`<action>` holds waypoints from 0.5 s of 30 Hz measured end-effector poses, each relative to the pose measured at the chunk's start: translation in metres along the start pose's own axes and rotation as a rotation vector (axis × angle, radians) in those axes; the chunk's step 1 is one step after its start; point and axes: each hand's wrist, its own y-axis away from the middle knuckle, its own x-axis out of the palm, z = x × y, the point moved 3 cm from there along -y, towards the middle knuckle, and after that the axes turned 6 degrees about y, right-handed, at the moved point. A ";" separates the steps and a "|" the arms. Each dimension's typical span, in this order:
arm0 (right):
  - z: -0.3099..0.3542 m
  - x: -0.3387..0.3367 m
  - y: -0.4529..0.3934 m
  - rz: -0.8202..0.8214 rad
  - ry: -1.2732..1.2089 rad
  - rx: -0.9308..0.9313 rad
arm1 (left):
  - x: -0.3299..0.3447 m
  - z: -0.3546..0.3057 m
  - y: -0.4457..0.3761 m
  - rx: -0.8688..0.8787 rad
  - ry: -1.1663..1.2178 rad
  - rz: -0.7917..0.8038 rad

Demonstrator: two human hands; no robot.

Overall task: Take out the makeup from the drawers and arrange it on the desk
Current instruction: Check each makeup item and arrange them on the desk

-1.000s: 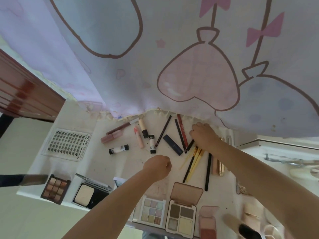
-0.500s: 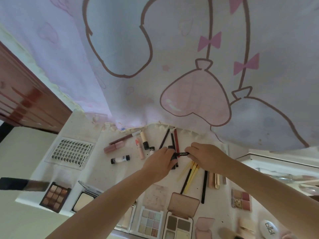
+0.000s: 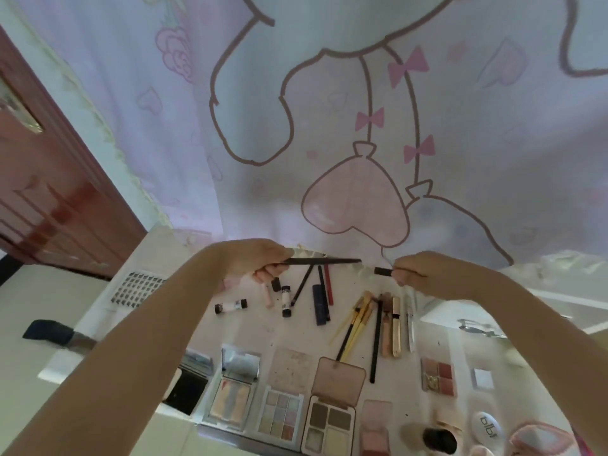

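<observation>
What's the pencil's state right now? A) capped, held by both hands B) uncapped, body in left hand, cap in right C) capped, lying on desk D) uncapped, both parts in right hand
B: the left hand grips the thin black pencil while the right hand pinches the cap, a clear gap between them, above the desk.

Hands (image 3: 253, 261) (image 3: 411, 274) lifted — cap (image 3: 383, 271) off the pencil (image 3: 324, 261)
</observation>
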 end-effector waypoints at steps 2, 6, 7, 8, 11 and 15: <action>-0.010 -0.008 0.013 -0.084 -0.022 0.092 | -0.014 -0.003 0.004 -0.009 0.014 -0.102; 0.006 -0.008 0.011 -0.262 0.005 0.074 | 0.007 -0.010 -0.002 0.017 -0.028 -0.049; 0.009 -0.008 0.011 -0.308 0.001 0.074 | 0.013 -0.011 -0.004 0.020 -0.031 -0.034; 0.009 -0.009 0.011 -0.345 -0.013 0.084 | 0.017 -0.011 -0.006 0.022 -0.029 -0.020; 0.003 -0.010 0.017 -0.362 -0.072 0.124 | 0.017 -0.008 -0.005 0.025 -0.007 0.005; 0.002 -0.004 0.022 -0.335 -0.106 0.140 | 0.023 -0.003 -0.004 0.053 0.007 0.014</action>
